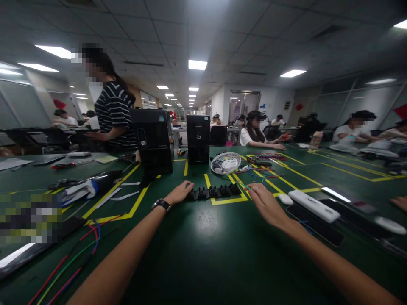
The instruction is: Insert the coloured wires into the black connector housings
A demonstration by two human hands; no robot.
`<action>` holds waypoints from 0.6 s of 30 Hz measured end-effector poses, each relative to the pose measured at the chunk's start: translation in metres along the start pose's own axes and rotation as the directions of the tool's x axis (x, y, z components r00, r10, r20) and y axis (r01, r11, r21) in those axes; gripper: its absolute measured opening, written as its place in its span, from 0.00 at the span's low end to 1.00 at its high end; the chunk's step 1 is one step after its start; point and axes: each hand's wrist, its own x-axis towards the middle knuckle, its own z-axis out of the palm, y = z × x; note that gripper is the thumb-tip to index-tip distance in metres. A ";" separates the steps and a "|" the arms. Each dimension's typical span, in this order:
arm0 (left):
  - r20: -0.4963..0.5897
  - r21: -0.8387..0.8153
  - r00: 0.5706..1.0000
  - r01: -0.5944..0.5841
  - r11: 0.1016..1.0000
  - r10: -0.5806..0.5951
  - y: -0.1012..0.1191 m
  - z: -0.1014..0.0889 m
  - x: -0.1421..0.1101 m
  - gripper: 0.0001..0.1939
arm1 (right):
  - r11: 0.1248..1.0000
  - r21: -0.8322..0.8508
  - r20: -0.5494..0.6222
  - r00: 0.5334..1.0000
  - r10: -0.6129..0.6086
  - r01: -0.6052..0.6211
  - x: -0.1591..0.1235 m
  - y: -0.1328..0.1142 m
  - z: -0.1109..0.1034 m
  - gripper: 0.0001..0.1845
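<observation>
A long black terminal strip (214, 192) lies across a yellow floor-tape line on the green table (203, 254). My left hand (181, 192), with a wristwatch on the wrist, rests on the strip's left end, fingers curled over it. My right hand (265, 199) hovers flat by the strip's right end, fingers apart, next to a thin green wire (244, 186); whether it pinches the wire I cannot tell.
Two black computer towers (154, 142) (198, 139) stand behind the strip, with a small white fan (225, 162) and loose coloured wires (263, 167) to the right. White devices and phones (313, 205) lie right; cables (79, 250) lie left. Other people sit or stand around.
</observation>
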 end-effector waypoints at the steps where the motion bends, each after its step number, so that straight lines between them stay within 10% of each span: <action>1: 0.008 -0.008 1.000 -0.010 1.000 0.010 0.007 0.007 0.005 0.30 | 0.999 0.017 -0.010 1.000 0.027 -0.027 -0.009 0.001 -0.007 0.17; 6: 0.021 -0.048 0.997 -0.069 0.996 0.070 0.042 0.038 0.024 0.30 | 0.975 0.077 0.035 0.978 0.204 -0.206 -0.044 0.005 -0.025 0.19; 11: 0.045 -0.047 0.982 -0.180 0.983 0.182 0.071 0.055 0.030 0.30 | 0.930 0.160 0.336 0.904 0.264 -0.331 -0.061 -0.020 -0.004 0.20; 18: 0.014 0.152 0.977 -0.212 0.965 0.212 0.048 -0.023 -0.011 0.25 | 0.809 0.340 0.652 0.740 0.163 -0.479 -0.021 -0.084 0.087 0.16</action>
